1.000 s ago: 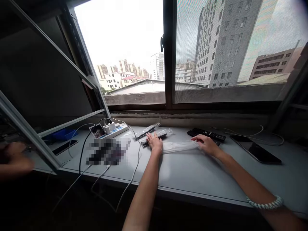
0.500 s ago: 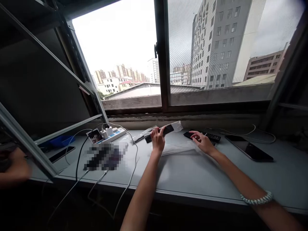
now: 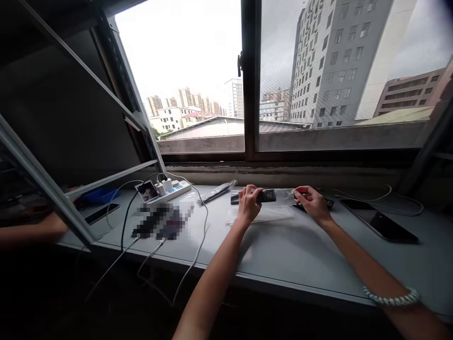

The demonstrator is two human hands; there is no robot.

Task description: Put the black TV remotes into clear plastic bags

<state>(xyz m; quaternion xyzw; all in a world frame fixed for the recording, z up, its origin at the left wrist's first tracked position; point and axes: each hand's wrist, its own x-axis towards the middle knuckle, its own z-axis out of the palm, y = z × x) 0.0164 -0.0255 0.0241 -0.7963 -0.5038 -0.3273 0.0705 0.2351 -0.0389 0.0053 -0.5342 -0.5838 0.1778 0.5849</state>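
My left hand [image 3: 248,204] is closed around a black remote control [image 3: 268,195] that lies sideways inside a clear plastic bag [image 3: 283,194]. At the bag's right end, my right hand [image 3: 313,204] is closed, thumb and fingers pinching the plastic. Below the hands, another clear plastic bag [image 3: 274,215] lies flat on the table. Black remotes [image 3: 329,203] are mostly hidden behind my right hand. To the left of my left hand rests another dark item in a clear bag [image 3: 216,192].
A large black phone or tablet [image 3: 378,219] lies on the grey table [image 3: 300,255] at right. On the left are a white power strip [image 3: 173,191], cables, a blurred-out patch and a metal shelf post [image 3: 46,189]. Another person's arm [image 3: 35,231] reaches in at far left.
My right hand has gone from open fingers above the remotes to pinching the bag's end. The held remote has turned from tilted to nearly level. The view has shifted slightly left.
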